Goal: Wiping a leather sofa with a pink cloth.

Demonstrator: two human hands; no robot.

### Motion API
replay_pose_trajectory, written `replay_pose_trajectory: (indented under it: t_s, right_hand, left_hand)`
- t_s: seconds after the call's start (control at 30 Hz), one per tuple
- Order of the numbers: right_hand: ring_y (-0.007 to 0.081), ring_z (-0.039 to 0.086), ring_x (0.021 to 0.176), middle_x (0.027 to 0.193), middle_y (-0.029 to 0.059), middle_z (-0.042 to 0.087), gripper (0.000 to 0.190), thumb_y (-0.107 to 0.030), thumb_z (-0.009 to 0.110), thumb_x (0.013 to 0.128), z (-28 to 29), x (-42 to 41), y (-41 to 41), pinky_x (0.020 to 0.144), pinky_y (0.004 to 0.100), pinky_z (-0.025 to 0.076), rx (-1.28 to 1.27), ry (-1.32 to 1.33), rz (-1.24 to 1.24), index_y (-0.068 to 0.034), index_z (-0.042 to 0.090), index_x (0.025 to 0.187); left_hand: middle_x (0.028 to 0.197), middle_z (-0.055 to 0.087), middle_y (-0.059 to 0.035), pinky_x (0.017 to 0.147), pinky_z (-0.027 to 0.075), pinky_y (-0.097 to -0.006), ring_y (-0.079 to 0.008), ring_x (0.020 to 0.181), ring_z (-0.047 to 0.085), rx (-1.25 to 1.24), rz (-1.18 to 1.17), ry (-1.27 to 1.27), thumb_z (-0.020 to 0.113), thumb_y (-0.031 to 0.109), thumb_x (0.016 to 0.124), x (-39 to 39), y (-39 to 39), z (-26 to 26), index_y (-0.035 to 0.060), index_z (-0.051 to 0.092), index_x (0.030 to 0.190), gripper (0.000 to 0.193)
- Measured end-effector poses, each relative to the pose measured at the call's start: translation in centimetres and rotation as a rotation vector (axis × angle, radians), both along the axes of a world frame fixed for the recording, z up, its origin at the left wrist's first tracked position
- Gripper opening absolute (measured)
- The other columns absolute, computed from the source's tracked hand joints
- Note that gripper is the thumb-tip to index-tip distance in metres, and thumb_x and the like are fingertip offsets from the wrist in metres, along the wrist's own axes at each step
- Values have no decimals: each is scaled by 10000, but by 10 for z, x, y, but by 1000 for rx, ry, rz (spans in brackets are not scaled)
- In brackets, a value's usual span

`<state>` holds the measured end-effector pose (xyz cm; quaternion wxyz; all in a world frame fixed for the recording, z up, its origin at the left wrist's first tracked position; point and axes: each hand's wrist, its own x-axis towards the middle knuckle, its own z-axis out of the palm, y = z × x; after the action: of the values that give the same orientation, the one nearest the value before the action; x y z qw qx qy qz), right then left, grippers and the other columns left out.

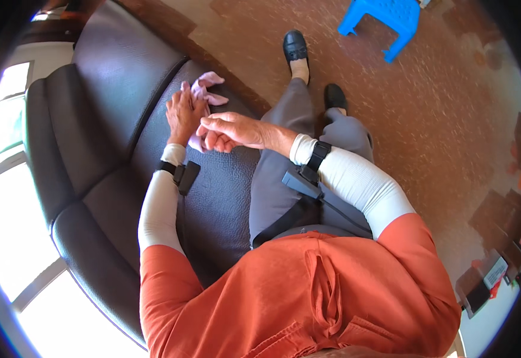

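Observation:
A pink cloth [209, 89] lies crumpled on the dark leather sofa seat [215, 192]. Over its left side is my left hand [183, 114], back up, gripping part of the cloth; folds of it stick out past the fingers. My right hand [234, 131] reaches across from the right with its fingers curled and its thumb pointing left, close beside the left hand. A lower end of the cloth shows by the right fingertips, but whether they pinch it is hidden. Both wrists carry black straps with small dark devices over white sleeves.
The sofa backrest [104, 219] curves along the left, in front of bright windows [10, 223]. My legs in grey trousers [273, 179] extend over the seat's edge to the brown floor [412, 121]. A blue plastic stool [385, 18] stands at the top right. Several dark items are at the far right.

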<state>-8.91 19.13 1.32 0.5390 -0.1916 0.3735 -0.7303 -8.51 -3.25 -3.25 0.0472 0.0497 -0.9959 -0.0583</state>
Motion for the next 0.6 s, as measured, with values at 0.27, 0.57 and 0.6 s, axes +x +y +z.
replay_pose_trajectory:
  t_s: [0.27, 0.57, 0.6]
  right_hand:
    - [70, 557, 683, 839, 40, 634, 599, -574, 472, 970, 11, -1, 13, 633, 212, 484, 50, 11, -28, -8, 557, 1146]
    - [71, 565, 685, 837, 44, 636, 570, -545, 466, 984, 4, -11, 10, 630, 215, 489, 10, -18, -66, -9, 567, 1150]
    - [74, 563, 688, 841, 45, 629, 578, -545, 472, 982, 12, -9, -2, 634, 215, 491, -27, -26, -44, -1, 561, 1157]
  left_hand:
    - [1257, 554, -234, 933, 448, -503, -454, 1105, 542, -120, 256, -110, 584, 548, 870, -58, -75, -13, 104, 458, 1397, 700]
    - [1178, 578, -234, 848, 475, -534, -421, 1055, 558, -14, 107, 81, 638, 424, 864, -7, -51, -46, 32, 540, 1285, 584]
    - [1163, 585, -203, 843, 454, -514, -393, 1090, 539, -79, 37, 40, 644, 371, 850, 12, -59, -41, 32, 536, 1297, 571]
